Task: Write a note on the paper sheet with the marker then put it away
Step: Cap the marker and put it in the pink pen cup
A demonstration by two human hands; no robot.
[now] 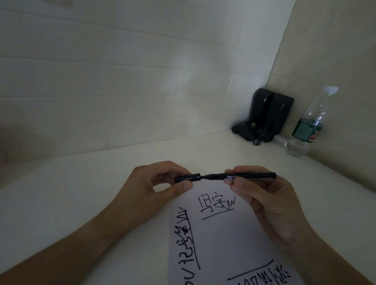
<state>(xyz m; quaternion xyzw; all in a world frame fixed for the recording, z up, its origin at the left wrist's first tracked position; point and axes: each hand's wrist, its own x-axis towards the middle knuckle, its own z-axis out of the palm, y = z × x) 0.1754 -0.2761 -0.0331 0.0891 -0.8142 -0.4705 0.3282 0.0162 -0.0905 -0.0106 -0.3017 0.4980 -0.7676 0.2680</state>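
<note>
Here, marker (249,177) horizontal above paper sheet (221,240), right hand (264,195) pinching barrel, left hand (159,184) pinching cap (186,178), cap partly over tip. Marker light, stiff, smooth; best held mid-barrel. Sheet thin, floppy, already written on, flat on surface (72,202). Water bottle (308,124) in corner, seemingly near empty.

A pale table (72,202) meets a white brick-patterned wall (121,74) at the back and a beige panel (348,52) at the right. Taking the clear plastic water bottle (310,122) as landmark, upright against the beige panel with a white cap and green label: just left of it, in the corner, stands a pair of black speakers (268,115), thin wires trailing at their base.
</note>
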